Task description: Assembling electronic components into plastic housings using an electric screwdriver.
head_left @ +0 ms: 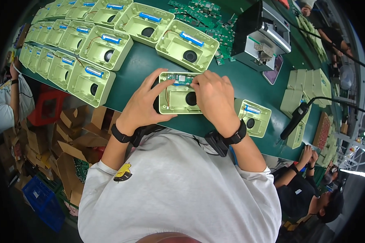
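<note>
A light green plastic housing (178, 109) lies before me on the table, with a round black speaker (190, 98) and thin red wires inside. Across its far part sits a green circuit board (181, 78), a bit of blue battery showing under its edge. My left hand (144, 99) grips the housing's left end between thumb and fingers, the index fingertip reaching the board. Curled fingers of my right hand (215, 97) press at the board's right end and cover that corner of the housing; their tips are partly hidden. Both wrists wear black straps.
Rows of similar housings (105, 48) with blue batteries fill the left and far side. One more housing (255, 117) sits right of my hand. Loose circuit boards (202, 20) lie beyond, near a black-and-silver machine (259, 36). A corded black electric screwdriver (295, 120) hangs at right. Other people work nearby.
</note>
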Action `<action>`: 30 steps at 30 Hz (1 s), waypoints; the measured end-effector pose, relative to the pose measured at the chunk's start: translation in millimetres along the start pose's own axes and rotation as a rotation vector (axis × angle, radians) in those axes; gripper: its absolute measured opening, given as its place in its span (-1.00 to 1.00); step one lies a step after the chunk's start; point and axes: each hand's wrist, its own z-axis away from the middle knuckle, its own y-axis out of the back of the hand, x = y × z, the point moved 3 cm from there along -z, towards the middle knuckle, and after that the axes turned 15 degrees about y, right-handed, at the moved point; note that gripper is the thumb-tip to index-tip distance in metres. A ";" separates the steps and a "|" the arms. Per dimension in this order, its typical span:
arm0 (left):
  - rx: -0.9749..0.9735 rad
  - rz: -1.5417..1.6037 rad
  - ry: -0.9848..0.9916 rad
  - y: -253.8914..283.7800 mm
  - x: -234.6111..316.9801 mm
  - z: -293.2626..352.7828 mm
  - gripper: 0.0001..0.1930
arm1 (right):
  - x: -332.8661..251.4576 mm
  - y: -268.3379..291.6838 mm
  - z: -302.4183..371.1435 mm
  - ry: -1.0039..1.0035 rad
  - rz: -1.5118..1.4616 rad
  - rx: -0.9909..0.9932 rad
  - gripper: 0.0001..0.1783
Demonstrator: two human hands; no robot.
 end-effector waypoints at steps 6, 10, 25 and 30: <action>-0.022 -0.017 -0.002 5.6 -0.8 -6.6 -0.13 | 0.9 -2.3 -5.0 -0.039 0.015 0.015 -0.93; -0.006 -0.024 0.019 9.1 0.3 1.5 -0.11 | -3.6 -3.3 -13.4 0.007 0.032 0.020 -0.93; 0.163 -0.572 0.235 78.4 13.1 40.6 -0.26 | 25.6 33.2 -13.2 0.164 0.008 -0.032 -0.86; 0.173 -0.767 0.428 94.4 7.1 54.0 -0.19 | 31.4 47.8 10.9 0.225 -0.171 -0.220 -0.87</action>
